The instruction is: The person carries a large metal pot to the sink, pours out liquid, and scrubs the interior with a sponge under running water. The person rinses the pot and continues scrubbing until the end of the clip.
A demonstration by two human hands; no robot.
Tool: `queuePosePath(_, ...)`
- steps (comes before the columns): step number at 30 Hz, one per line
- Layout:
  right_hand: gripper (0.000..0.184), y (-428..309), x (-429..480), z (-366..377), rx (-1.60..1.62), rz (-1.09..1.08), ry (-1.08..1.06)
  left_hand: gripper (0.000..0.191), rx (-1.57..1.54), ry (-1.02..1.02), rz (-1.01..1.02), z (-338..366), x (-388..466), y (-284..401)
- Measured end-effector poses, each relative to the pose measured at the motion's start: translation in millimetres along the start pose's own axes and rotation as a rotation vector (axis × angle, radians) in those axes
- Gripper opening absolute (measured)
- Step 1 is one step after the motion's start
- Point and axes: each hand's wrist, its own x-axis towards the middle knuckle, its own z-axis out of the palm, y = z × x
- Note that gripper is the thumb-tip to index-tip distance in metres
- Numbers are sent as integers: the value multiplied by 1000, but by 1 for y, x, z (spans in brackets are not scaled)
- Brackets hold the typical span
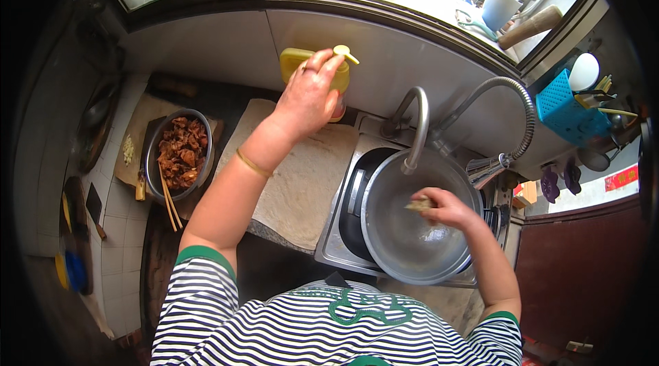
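Observation:
My left hand reaches to the wall behind the counter, its fingers at the top of a yellow pump bottle, partly hidden by the hand. A large round grey metal wok or basin sits over the sink, beneath a curved metal faucet. Inside its rim, my right hand pinches a small pale, rough wad, perhaps a scrubber. At the left, a metal bowl holds reddish-brown meat pieces, with wooden chopsticks leaning in it.
A pale cloth or board covers the counter left of the sink. Chopped pale bits lie on a wooden board beside the bowl. A coiled metal spray hose arches at the right, near a blue utensil basket.

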Motion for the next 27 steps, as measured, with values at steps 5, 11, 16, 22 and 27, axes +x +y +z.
queuePosePath(5, 45, -91, 65, 67, 1179, -271, 58, 65, 233, -91, 87, 28, 34, -32)
queuePosePath(11, 30, -151, 190, 49, 1898, -515, 448, 65, 239, -168, 65, 51, 43, -47)
queuePosePath(16, 28, -171, 219, 20, 1928, -570, 484, 61, 210, -124, 94, 48, 38, -46)
queuePosePath(22, 23, -167, 223, 19, 1948, -611, 427, 56, 203, -161, 80, 48, 35, -47)
queuePosePath(27, 26, -167, 218, 20, 1913, -649, 438, 54, 233, -189, 92, 48, 36, -48)
